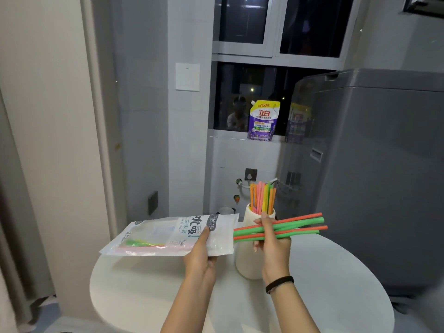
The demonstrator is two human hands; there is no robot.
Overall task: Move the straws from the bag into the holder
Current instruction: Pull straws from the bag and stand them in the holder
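Observation:
My left hand (200,257) grips the white plastic straw bag (153,236) near its open right end and holds it level above the table. A few green, yellow and pink straws show through the bag's left part. My right hand (270,239) is closed on a bundle of green and orange straws (300,225), held sideways just right of the bag's mouth. Behind that hand stands the tall white holder (245,258), with several orange, pink and green straws (263,197) upright in it.
A round white table (336,292) carries the holder. A grey washing machine (374,179) stands close on the right. A purple detergent pouch (263,120) sits on the window ledge behind. A curtain (16,236) hangs at the left.

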